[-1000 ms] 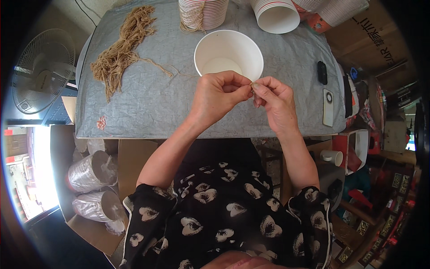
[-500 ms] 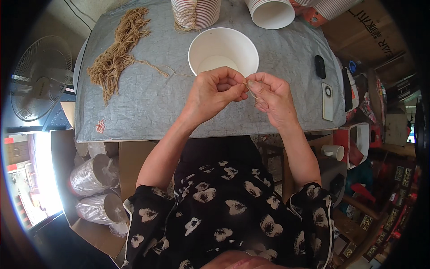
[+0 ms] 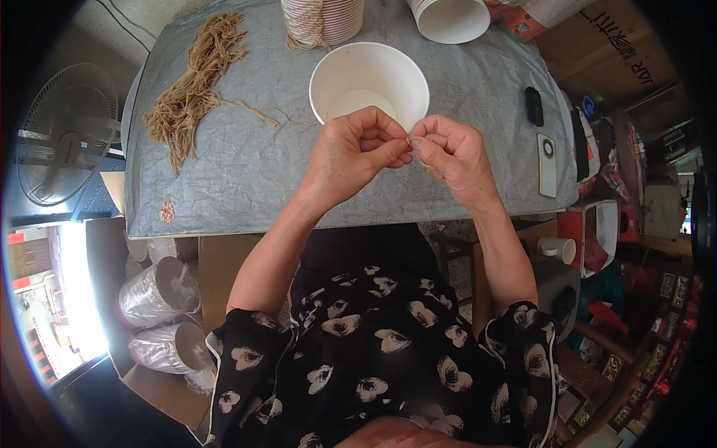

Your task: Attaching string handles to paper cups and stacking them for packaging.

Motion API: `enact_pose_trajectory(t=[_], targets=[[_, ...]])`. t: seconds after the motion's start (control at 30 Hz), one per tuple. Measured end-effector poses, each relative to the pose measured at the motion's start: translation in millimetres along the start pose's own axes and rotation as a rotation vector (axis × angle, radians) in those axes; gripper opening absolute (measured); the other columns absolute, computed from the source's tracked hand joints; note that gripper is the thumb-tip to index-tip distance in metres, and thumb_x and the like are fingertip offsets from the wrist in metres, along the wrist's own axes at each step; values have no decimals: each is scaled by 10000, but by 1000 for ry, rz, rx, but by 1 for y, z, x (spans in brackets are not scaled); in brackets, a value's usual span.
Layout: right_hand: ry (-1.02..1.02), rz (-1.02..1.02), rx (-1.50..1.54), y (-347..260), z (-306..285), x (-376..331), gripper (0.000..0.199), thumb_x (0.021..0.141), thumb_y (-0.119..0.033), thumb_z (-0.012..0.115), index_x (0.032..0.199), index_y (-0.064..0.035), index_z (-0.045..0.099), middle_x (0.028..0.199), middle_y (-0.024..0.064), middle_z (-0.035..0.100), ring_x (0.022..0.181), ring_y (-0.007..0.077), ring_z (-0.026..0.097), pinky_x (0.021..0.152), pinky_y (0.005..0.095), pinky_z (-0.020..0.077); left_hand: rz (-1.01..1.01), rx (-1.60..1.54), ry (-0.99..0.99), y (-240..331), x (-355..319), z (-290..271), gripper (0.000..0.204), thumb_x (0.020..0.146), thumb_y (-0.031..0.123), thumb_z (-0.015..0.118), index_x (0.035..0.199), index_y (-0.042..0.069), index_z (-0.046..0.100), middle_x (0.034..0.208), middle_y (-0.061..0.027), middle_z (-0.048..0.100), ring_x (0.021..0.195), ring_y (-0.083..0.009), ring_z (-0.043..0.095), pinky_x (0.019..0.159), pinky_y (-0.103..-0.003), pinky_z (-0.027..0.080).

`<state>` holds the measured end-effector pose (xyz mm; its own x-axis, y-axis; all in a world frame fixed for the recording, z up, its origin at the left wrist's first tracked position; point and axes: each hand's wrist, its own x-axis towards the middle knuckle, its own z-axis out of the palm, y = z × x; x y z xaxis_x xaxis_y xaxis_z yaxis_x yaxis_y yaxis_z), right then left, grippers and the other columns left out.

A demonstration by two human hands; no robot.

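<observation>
Both hands meet just in front of the near rim of a white paper bowl (image 3: 369, 86), which stands open and upright on the grey-covered worktop (image 3: 246, 172). The left hand (image 3: 357, 149) is curled into a loose fist, thumb and forefinger pinched together at the point where it touches the right hand (image 3: 448, 153), whose fingers are pinched narrow in the same way. Something very small and thin sits between the two sets of fingertips; it is too small to tell what it is, though a thin strand of twine runs across the cloth toward the hands from a loose bundle of tan twine (image 3: 196, 86) lying well off to the left of the left hand. Beyond the bowl, farther from the hands, stands a stack of striped paper cups (image 3: 323, 21) with twine draped over it, and beside that another white bowl (image 3: 449, 18). To the right of the right hand lie a small black object (image 3: 533, 106) and a slim white remote-like device (image 3: 547, 154), near the worktop's edge.
</observation>
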<state>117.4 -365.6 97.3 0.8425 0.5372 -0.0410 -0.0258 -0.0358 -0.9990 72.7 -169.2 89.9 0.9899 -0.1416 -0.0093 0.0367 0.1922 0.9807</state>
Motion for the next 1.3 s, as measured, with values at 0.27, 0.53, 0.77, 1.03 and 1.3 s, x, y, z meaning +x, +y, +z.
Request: enact_pose_trajectory(t=[0.27,0.53,0.77,1.03,1.3], targets=[[68,100,426,13,7,-5,137,972,-136,636,976,0,639,646,-39,498,527,31,410,465,212,313,11,-124,25,-3,1,1,66,961,-11,661,984,-47,610,930,-128,726,865,-168,737,758,-268,623],[121,20,154,-2,5,-5,245,1005,-230,655,1045,9,696,639,-54,527,537,25,414,476,201,313,-8,-125,2,1,3,-1,70,960,-7,664,990,-47,614,938,-133,727,861,-180,741,753,-270,624],[127,5,78,0,3,-2,169,983,-155,690,1032,5,712,696,-44,614,547,3,428,486,178,317,-7,-78,-23,1,4,-2,100,975,27,662,1044,-37,627,974,-134,730,884,-190,742,777,-275,622],[187,-39,102,-1,6,-3,167,995,-158,671,1029,2,703,719,-33,639,551,3,432,484,178,324,-41,-144,23,0,3,1,186,969,3,649,1129,-68,585,992,-173,737,911,-201,742,787,-281,618],[284,-99,20,-4,4,-2,160,1005,-143,650,1029,12,684,696,-52,602,578,-5,444,505,178,330,-16,-126,-2,0,4,1,178,974,9,646,1122,-63,580,986,-162,738,914,-194,742,799,-277,615]])
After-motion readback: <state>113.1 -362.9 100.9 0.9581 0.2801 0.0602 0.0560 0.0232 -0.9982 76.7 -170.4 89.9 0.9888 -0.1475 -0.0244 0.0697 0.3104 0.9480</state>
